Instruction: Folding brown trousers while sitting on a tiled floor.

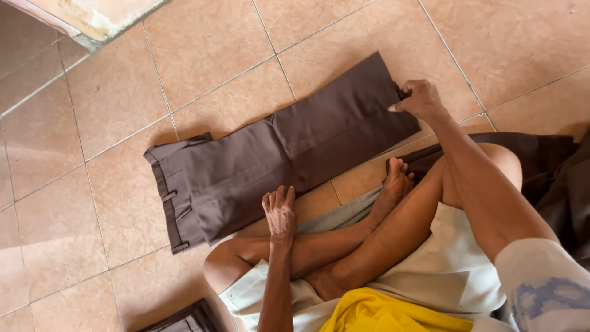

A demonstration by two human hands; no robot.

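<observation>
A pair of brown trousers (pixel 270 154) lies flat and folded lengthwise on the tiled floor, waistband at the left, leg hems at the upper right. My right hand (pixel 418 98) pinches the hem end of the trouser legs. My left hand (pixel 279 209) rests with curled fingers on the near edge of the trousers around the middle. I sit cross-legged on the floor, my bare legs and one foot (pixel 396 181) just below the trousers.
Peach floor tiles (pixel 110 98) surround the trousers. More dark brown cloth (pixel 553 166) lies at the right beside my knee. Another folded dark garment (pixel 184 320) shows at the bottom edge. A raised step edge (pixel 86 24) runs across the top left corner.
</observation>
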